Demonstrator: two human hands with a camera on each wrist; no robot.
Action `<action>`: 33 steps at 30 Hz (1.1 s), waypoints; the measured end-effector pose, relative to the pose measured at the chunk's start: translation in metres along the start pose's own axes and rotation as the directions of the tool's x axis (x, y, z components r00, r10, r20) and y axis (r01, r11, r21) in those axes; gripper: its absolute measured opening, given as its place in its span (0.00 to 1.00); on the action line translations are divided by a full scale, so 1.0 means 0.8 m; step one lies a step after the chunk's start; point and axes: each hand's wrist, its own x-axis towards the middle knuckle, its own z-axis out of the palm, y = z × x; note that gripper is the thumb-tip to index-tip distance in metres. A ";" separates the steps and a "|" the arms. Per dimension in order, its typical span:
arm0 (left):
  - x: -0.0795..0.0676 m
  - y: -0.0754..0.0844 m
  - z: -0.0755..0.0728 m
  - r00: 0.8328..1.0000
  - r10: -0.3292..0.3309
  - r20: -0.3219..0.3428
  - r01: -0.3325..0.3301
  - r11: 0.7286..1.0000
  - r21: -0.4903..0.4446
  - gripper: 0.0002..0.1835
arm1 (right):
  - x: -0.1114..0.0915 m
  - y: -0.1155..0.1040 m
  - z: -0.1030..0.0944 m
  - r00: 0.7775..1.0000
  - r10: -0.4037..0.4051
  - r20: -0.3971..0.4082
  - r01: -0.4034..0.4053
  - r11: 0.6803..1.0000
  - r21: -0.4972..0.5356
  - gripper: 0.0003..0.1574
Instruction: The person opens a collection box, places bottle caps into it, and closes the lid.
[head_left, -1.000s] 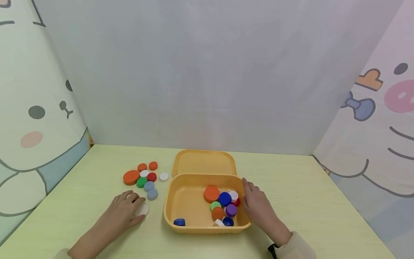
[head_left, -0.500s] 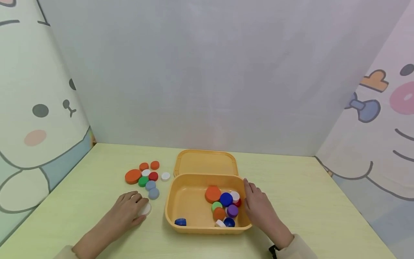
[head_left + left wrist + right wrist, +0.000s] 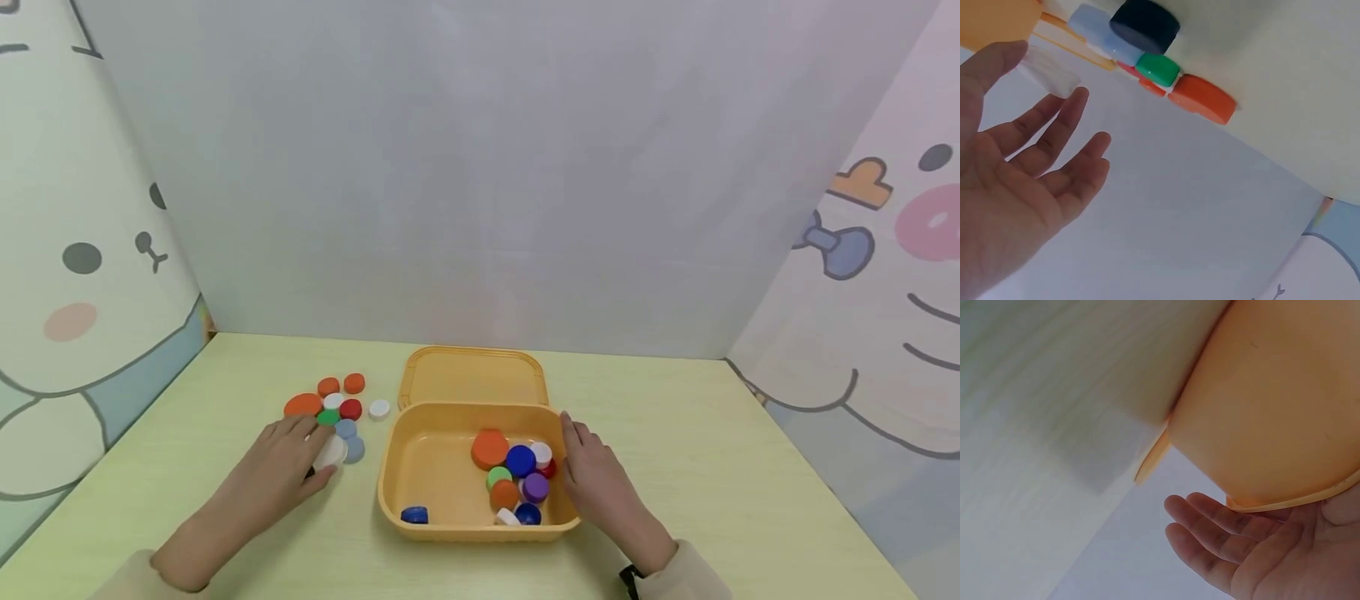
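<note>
Thumb and fingertips of my left hand pinch a white bottle cap, lifted off the table. Just beneath that hand lies a dark cap, of which only a sliver shows in the head view. Beyond it are blue-grey caps, a green cap and a large orange cap. My right hand rests with extended fingers against the right wall of an orange-yellow box. Its thumb is hidden in the right wrist view. Several caps, including a purple one, lie inside the box, mostly towards its right.
Behind the box lies its matching lid, flat on the table. Red, small orange and white caps are scattered left of the lid. A pale curtain stands along the back edge.
My left hand has picked up the white cap and moved slightly forward with it, partly uncovering the dark cap. The right hand stays against the box.
</note>
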 end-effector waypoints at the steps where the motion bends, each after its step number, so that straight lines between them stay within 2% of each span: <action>1: 0.003 0.000 -0.003 1.000 0.011 -0.024 -0.011 1.000 0.000 0.24 | 0.000 0.000 0.000 1.000 -0.003 -0.006 0.003 1.000 0.000 0.34; 4: 0.015 0.001 -0.012 0.997 0.040 -0.067 -0.040 0.999 0.007 0.23 | 0.001 0.000 0.001 1.000 -0.008 -0.013 0.008 1.000 -0.003 0.34; 7: 0.029 0.008 -0.022 0.995 0.063 -0.083 -0.064 0.998 -0.005 0.22 | 0.002 0.000 0.002 1.000 -0.006 -0.005 0.006 1.000 -0.004 0.34; 14: 0.061 0.040 -0.027 0.988 0.119 -0.097 -0.122 0.992 -0.026 0.21 | 0.002 -0.002 0.001 1.000 0.012 0.014 -0.012 1.000 0.014 0.34; 17: 0.072 0.057 -0.024 0.988 0.138 -0.062 -0.140 0.990 -0.030 0.22 | 0.002 -0.003 0.002 1.000 0.016 0.024 -0.017 1.000 0.018 0.34; 24: 0.088 0.095 -0.010 0.982 0.171 0.084 -0.165 0.984 -0.068 0.23 | 0.002 -0.003 0.001 0.999 0.024 0.029 -0.024 1.000 0.013 0.34; 33: 0.096 0.129 0.020 0.959 0.205 0.196 -0.210 0.978 0.003 0.23 | 0.000 -0.004 -0.001 0.999 0.024 0.032 -0.025 0.999 0.026 0.34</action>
